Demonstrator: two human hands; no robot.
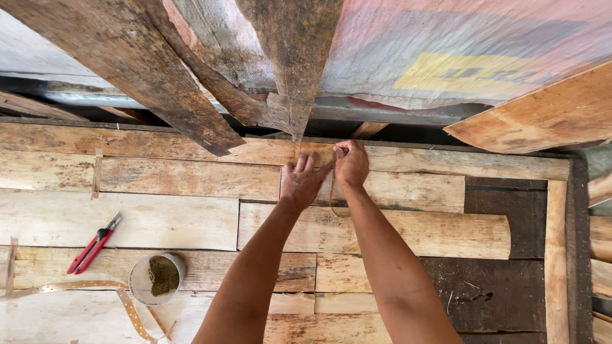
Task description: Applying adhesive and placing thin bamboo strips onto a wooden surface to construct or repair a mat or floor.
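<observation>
Two bare forearms enter the view from the six o'clock edge and taper toward the twelve o'clock side, ending in the left hand (302, 183) and the right hand (351, 163). No sleeve, glove, watch, ring or band shows anywhere on them. Both arms are lean and sinewy, with fine hair along their length. Knuckles and short fingernails are visible on the hands.
</observation>
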